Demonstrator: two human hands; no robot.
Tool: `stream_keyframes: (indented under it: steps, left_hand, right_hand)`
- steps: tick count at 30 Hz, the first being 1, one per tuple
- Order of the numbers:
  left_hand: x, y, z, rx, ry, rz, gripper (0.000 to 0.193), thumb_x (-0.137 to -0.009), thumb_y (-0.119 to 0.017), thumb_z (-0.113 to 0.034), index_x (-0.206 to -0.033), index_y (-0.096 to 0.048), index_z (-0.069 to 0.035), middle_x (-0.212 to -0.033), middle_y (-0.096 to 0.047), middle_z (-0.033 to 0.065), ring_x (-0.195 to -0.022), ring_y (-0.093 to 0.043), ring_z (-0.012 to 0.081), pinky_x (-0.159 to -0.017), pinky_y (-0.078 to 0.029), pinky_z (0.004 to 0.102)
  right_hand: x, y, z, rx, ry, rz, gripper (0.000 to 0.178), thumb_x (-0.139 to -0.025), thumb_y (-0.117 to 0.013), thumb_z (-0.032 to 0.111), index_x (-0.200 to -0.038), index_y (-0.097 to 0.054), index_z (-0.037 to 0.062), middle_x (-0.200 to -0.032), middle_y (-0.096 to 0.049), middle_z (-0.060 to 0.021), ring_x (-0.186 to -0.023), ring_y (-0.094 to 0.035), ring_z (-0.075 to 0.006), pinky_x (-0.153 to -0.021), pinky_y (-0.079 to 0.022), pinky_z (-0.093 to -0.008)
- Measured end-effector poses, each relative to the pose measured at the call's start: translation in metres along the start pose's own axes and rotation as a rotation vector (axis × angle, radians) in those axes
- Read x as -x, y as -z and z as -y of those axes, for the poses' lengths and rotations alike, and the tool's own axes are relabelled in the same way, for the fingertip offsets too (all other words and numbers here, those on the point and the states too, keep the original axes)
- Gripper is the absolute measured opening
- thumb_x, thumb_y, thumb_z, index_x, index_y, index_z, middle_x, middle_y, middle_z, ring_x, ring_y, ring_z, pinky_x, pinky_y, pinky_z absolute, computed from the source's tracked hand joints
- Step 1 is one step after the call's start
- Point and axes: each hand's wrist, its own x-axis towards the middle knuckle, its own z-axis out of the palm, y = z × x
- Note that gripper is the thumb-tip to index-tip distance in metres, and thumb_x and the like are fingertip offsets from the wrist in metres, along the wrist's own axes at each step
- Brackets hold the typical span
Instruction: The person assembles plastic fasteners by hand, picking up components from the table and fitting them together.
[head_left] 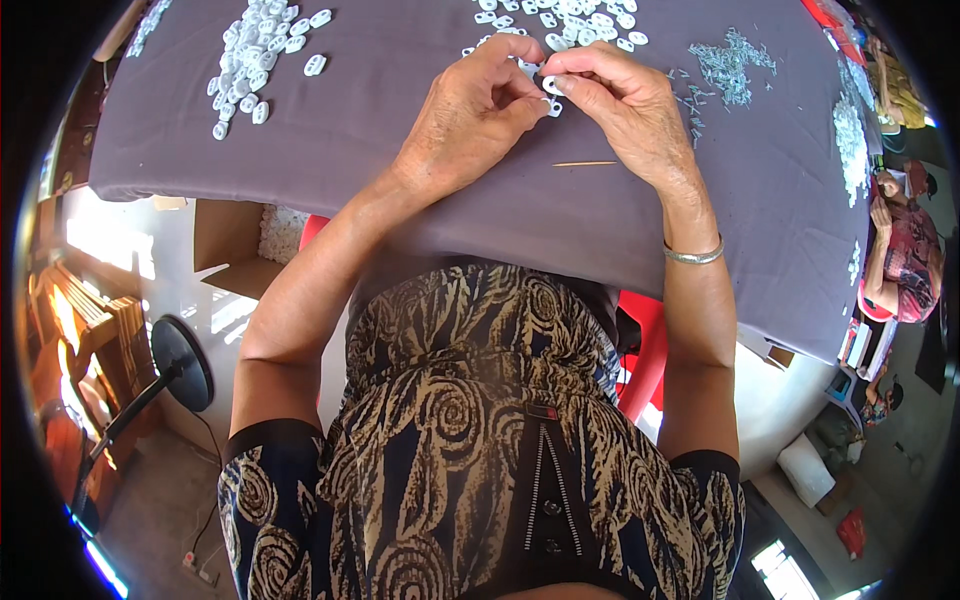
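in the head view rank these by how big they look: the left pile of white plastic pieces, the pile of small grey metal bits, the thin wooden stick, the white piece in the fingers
1. Left pile of white plastic pieces.
2. Pile of small grey metal bits.
3. Thin wooden stick.
4. White piece, pinched between both hands.
The fisheye shrinks things near the rim, so the two piles are unsure.

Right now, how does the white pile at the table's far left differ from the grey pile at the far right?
The white pile is made of chunky, rounded plastic pieces; the grey pile is made of thin, small metal-looking bits. The white pile is larger and spreads in a long band, with a few strays; the grey pile is a small, tight cluster. The grey pile lies nearer the right hand; the white pile lies beyond the left hand. Both rest loose on the purple cloth.
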Motion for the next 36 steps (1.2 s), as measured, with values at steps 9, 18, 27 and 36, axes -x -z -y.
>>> stream_keyframes:
  steps: [9, 18, 27, 36]
  left_hand:
    - [-0.001, 0.0, 0.0, 0.03, 0.025, -0.028, 0.032, -0.083, -0.064, -0.003, -0.112, -0.051, -0.002, -0.076, -0.063, 0.0045, -0.067, -0.057, 0.0086, -0.063, -0.048, 0.0245]
    - [0.0, 0.003, -0.01, 0.226, 0.166, -0.004, 0.03, -0.084, -0.064, -0.005, -0.111, -0.051, -0.002, -0.076, -0.06, 0.0019, -0.069, -0.055, 0.0069, -0.059, -0.046, 0.0231]
    - [-0.003, 0.011, -0.021, 0.338, 0.237, 0.03, 0.033, -0.084, -0.066, -0.009, -0.114, -0.054, -0.004, -0.078, -0.061, 0.0015, -0.073, -0.056, 0.008, -0.064, -0.045, 0.0229]
    - [-0.003, 0.005, -0.007, 0.288, 0.104, -0.012, 0.029, -0.087, -0.064, -0.005, -0.114, -0.053, -0.002, -0.075, -0.061, 0.0012, -0.069, -0.053, 0.0044, -0.061, -0.044, 0.0208]
  right_hand:
    - [0.002, -0.004, -0.002, -0.023, -0.012, 0.039, 0.014, -0.086, -0.063, 0.003, -0.1, -0.065, 0.0021, -0.087, -0.061, 0.0015, -0.074, -0.052, -0.0049, -0.065, -0.043, -0.0201]
    - [0.004, -0.006, 0.007, 0.108, 0.037, 0.025, 0.03, -0.074, -0.072, -0.004, -0.101, -0.066, 0.0043, -0.078, -0.057, 0.0049, -0.063, -0.047, -0.0025, -0.055, -0.041, -0.0185]
    - [0.004, -0.007, 0.006, 0.129, 0.199, -0.05, 0.03, -0.071, -0.073, -0.005, -0.1, -0.066, 0.0037, -0.077, -0.055, 0.0023, -0.06, -0.048, -0.005, -0.053, -0.041, -0.0208]
    - [0.005, -0.014, 0.009, 0.188, 0.19, -0.073, 0.034, -0.07, -0.075, -0.002, -0.102, -0.065, 0.0059, -0.08, -0.055, 0.0011, -0.06, -0.047, -0.0061, -0.053, -0.042, -0.0219]
